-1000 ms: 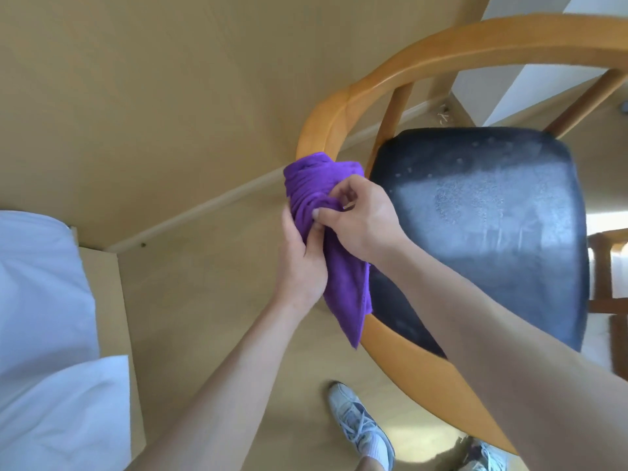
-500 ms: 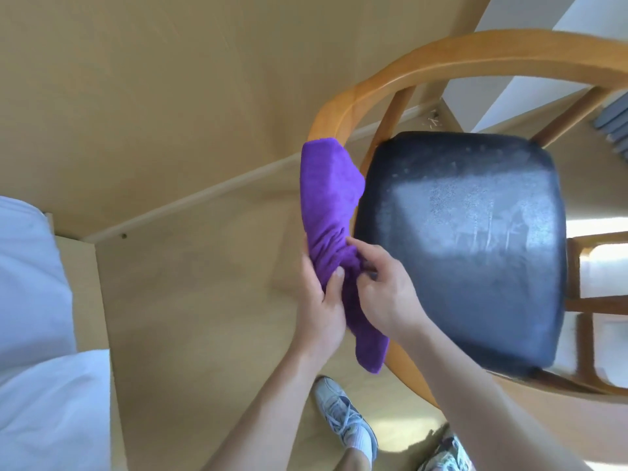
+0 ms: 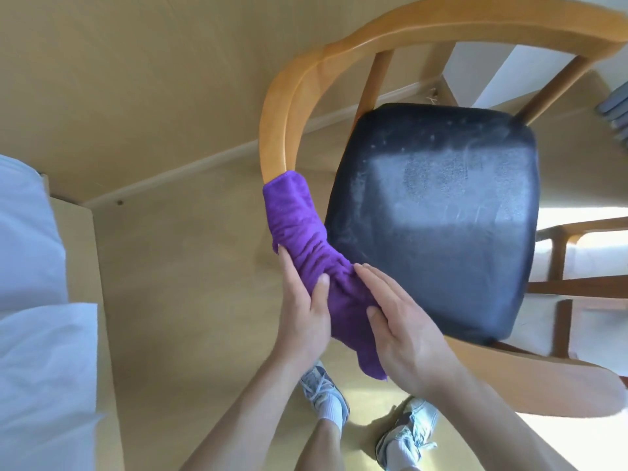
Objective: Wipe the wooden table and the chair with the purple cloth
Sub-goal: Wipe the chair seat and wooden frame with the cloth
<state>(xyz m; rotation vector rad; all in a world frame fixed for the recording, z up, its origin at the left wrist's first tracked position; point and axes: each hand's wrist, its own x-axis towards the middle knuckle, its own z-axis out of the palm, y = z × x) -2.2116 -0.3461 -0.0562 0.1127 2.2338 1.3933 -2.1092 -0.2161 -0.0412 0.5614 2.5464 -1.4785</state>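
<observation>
The purple cloth [image 3: 302,239] is wrapped around the curved wooden armrest [image 3: 282,107] of the chair, left of its dark padded seat [image 3: 435,212]. My left hand [image 3: 302,311] grips the cloth from the left, thumb on top and fingers hidden behind it. My right hand [image 3: 401,328] lies flat against the cloth's right side with straight fingers. A loose end of the cloth hangs down between my wrists. The wooden table is out of view.
A bed with white bedding [image 3: 37,317] fills the left edge beside a light wooden frame [image 3: 102,300]. The beige wall meets the floor at a baseboard [image 3: 176,178]. My sneakers [image 3: 323,396] stand on the floor below the chair. Another wooden frame [image 3: 571,287] sits at the right.
Both hands with the cloth have slid along the armrest toward me, away from its curved top. My right hand has gone from pinching the cloth to lying flat on it.
</observation>
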